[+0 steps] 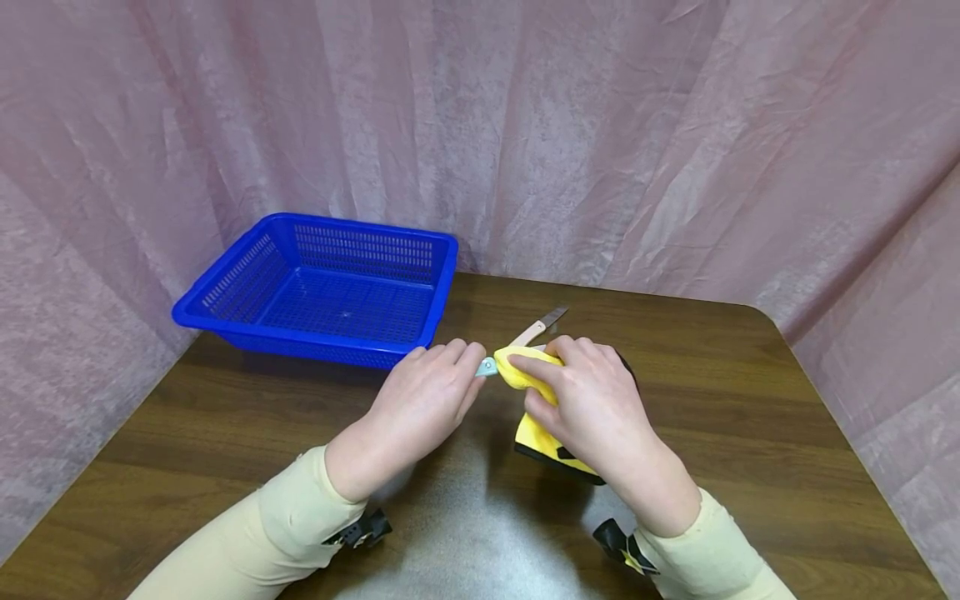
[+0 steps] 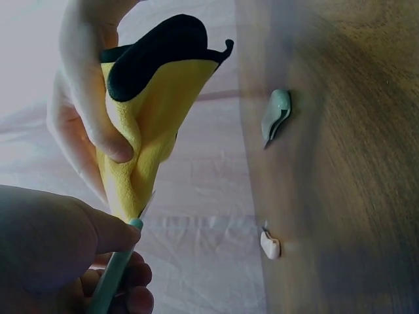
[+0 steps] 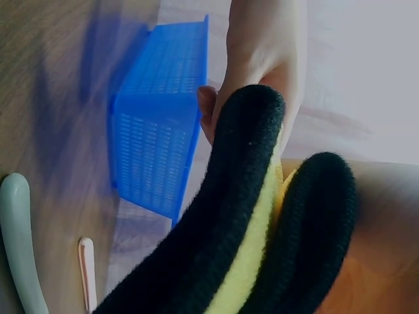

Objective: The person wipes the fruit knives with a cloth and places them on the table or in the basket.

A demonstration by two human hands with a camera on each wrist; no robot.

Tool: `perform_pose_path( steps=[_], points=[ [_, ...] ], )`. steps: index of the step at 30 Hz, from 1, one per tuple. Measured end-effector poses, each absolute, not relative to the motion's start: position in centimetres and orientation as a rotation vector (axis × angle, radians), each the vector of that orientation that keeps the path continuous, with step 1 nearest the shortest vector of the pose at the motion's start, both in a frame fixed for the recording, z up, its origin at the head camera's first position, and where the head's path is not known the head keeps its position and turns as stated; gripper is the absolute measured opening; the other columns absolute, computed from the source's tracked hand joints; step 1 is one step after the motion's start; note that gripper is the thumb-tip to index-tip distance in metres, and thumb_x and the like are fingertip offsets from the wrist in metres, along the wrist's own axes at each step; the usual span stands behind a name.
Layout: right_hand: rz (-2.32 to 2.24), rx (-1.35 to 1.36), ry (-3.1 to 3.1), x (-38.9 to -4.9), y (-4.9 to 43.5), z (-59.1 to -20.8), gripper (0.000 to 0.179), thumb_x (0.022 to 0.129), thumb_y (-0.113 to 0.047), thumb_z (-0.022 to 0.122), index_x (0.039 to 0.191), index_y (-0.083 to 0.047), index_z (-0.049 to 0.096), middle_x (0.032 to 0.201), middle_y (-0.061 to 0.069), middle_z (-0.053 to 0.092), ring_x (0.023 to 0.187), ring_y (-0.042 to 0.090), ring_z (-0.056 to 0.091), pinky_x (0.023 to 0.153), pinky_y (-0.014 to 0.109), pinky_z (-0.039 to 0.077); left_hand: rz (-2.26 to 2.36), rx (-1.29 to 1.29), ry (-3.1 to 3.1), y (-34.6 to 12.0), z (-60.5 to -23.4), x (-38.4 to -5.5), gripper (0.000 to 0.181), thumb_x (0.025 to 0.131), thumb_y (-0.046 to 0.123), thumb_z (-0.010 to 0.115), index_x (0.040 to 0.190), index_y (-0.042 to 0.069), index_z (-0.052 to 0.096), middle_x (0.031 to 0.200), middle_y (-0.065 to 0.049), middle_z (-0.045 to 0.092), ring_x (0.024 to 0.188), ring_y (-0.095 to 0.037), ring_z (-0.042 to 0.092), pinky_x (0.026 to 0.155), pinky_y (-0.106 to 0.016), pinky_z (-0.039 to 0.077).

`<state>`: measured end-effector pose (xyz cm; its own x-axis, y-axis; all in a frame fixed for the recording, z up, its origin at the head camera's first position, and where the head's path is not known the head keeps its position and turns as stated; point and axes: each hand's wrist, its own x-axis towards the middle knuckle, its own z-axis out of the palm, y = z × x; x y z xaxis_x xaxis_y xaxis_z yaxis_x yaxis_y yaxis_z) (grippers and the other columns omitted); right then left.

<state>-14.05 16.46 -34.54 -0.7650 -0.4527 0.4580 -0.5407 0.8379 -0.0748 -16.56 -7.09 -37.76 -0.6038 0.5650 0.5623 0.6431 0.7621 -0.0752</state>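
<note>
My left hand (image 1: 427,392) grips a folding knife by its mint-green handle (image 2: 114,278), and the pivot end pokes out past the fingers. Part of the thin blade (image 2: 148,204) shows beside a yellow cloth (image 1: 534,433) with black edging. My right hand (image 1: 596,408) pinches that cloth, bunched up against the knife just past the handle. The rest of the blade is hidden by the cloth. Behind the hands on the table lies a pale pink folding knife (image 1: 531,332) with its blade out. Another green-handled knife (image 2: 277,112) rests near it, mostly covered in the head view.
A blue plastic basket (image 1: 315,342) with slotted sides stands at the back left of the wooden table (image 1: 720,400). Pink curtain (image 1: 525,150) hangs behind and at the sides of the table.
</note>
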Motion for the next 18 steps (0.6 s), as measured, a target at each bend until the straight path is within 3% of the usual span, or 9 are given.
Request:
perform_pose_path(
  steps=[18],
  points=[
    [0.277, 0.668, -2.624, -14.56, 17.38, -34.12, 0.046, 0.088, -0.011, 0.076, 0.132, -0.023, 0.083, 0.102, 0.008, 0.069, 0.088, 0.03, 0.061, 0.091, 0.052, 0.051, -0.219, -0.894, -2.416, -7.24, -37.39, -16.62, 0.021, 0.103, 0.019, 0.08, 0.105, 0.008, 0.062, 0.083, -0.003, 0.056, 0.069, -0.024, 0.062, 0.057, -0.034, 0.041]
  ],
)
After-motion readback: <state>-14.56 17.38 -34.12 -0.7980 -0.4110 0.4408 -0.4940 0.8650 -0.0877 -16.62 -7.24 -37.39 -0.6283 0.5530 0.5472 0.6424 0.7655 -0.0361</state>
